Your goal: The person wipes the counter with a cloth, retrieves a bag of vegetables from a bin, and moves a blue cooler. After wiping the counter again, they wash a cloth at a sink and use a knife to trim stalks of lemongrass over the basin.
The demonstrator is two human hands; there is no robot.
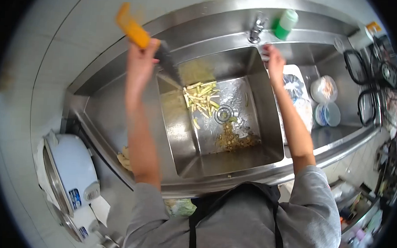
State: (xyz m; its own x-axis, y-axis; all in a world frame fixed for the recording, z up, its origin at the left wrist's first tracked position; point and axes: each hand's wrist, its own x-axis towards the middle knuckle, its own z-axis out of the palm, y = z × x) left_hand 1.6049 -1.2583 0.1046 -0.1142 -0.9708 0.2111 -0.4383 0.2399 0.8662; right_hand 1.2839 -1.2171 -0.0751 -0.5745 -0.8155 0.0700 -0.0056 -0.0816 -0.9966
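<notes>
My left hand (141,57), smeared by motion, is closed on a knife with a yellow handle (134,30). Its dark blade (168,63) points down toward the sink's back left corner. Just below the blade tip, a pile of cut pale green stalks (202,96) lies in the metal sink (181,123). My right hand (275,61) is over the basin's back right corner, below the faucet (256,30). Its fingers are curled together, and what they may hold is too blurred to name. Brown scraps (235,139) lie on the sink bottom, near the drain (223,114).
A green-and-white bottle (286,25) stands beside the faucet. In the right basin are a white tray (304,77) with plastic-wrapped items and two round tubs (324,89). Black-handled gear (368,87) crowds the far right. A pale blue appliance (75,163) stands at lower left.
</notes>
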